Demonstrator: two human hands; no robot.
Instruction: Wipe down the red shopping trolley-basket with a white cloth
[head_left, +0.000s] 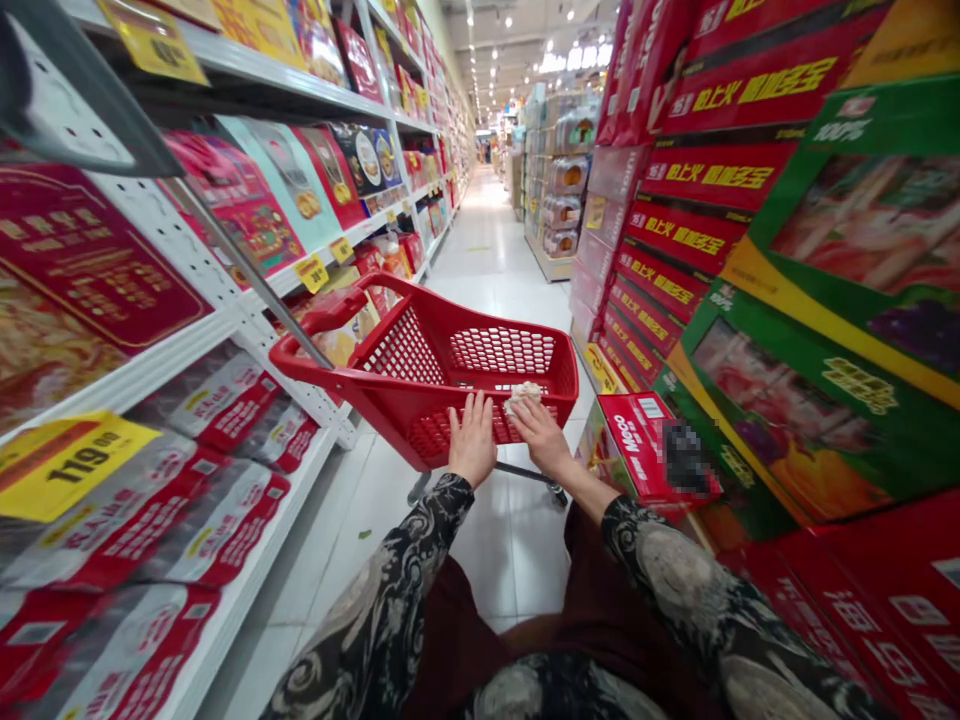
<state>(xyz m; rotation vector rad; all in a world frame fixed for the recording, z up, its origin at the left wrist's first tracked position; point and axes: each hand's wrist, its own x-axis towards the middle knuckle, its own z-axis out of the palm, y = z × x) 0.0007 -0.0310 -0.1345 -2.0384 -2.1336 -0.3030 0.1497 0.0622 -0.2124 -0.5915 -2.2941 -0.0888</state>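
Here, left hand [472, 440], right hand [541, 437] on red mesh-walled shopping cart [405, 350].

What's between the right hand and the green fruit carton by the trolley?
In the head view, a red Meco box lies between the right hand and the green fruit carton.

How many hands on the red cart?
2. The left hand rests on the near wall of the red shopping cart; the right hand rests beside it, next to a crumpled white item.
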